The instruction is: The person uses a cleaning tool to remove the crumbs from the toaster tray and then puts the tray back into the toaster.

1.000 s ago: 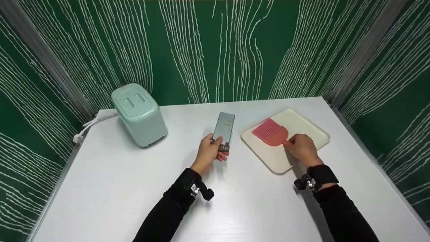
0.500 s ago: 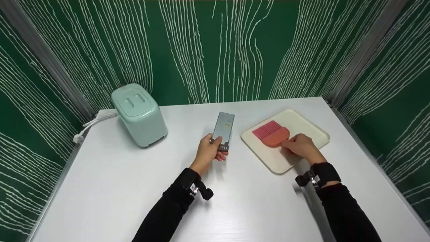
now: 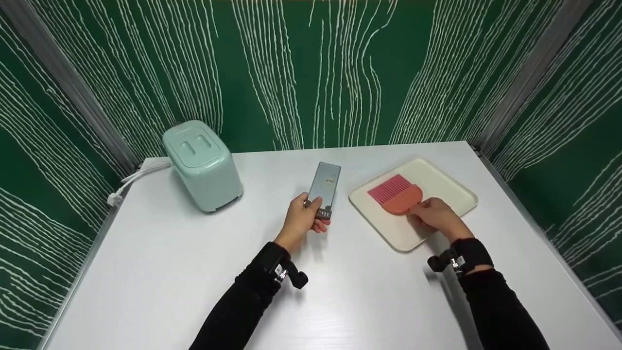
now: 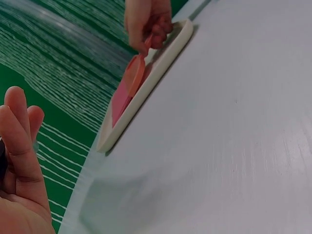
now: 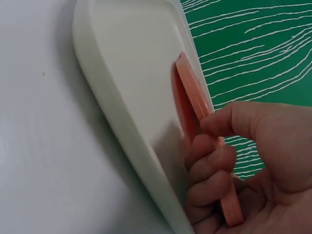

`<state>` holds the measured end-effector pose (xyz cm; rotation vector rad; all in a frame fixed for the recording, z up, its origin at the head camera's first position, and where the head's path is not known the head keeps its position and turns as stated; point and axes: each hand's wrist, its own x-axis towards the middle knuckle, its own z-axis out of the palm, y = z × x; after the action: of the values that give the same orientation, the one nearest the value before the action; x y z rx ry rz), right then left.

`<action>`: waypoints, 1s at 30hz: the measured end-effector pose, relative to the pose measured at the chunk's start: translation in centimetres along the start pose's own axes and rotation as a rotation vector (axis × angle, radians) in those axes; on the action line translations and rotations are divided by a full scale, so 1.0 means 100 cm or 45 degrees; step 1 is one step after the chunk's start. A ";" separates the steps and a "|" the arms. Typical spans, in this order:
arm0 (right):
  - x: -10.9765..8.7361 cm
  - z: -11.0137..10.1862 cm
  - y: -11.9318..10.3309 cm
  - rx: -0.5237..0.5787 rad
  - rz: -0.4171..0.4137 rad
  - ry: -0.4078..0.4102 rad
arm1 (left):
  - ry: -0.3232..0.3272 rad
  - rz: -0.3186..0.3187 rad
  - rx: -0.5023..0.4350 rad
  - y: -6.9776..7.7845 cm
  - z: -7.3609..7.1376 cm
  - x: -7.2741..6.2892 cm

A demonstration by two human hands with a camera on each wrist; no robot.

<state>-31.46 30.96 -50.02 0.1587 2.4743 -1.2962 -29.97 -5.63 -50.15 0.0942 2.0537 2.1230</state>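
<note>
My right hand (image 3: 435, 214) holds a brush (image 3: 402, 199) by its handle, with an orange half-round head and pink bristles. The brush lies over the cream tray (image 3: 388, 233); in the right wrist view, fingers curl round its orange handle (image 5: 231, 207) and the thumb presses near the head. My left hand (image 3: 300, 216) grips the dark slotted end of a flat grey-blue rectangular thing (image 3: 324, 182), thumb on top. Its kind is unclear, and in the left wrist view only a dark edge of it shows.
A mint-green toaster (image 3: 206, 167) with a closed lid stands at the back left. Its white cord and plug (image 3: 115, 198) lie by the table's left edge. Green walls with white lines (image 3: 330, 73) enclose the white table (image 3: 170, 272) at the back and sides.
My right hand has slid up the handle towards the orange head, which covers the handle in the head view. The brush has shifted slightly right and nearer me. My left hand has hardly moved.
</note>
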 end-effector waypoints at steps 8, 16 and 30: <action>-0.003 0.002 0.001 -0.069 -0.003 0.103 | -0.009 -0.005 -0.002 -0.001 0.002 0.001; -0.013 0.004 -0.003 -0.148 -0.049 0.320 | -0.033 0.001 -0.008 0.001 0.004 0.001; -0.039 0.014 -0.021 -0.040 -0.225 0.674 | -0.102 0.000 0.038 0.001 0.014 0.004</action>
<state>-27.99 28.81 -47.74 0.3168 3.0077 -1.4319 -30.11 -4.17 -50.05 0.1800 2.0400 2.0540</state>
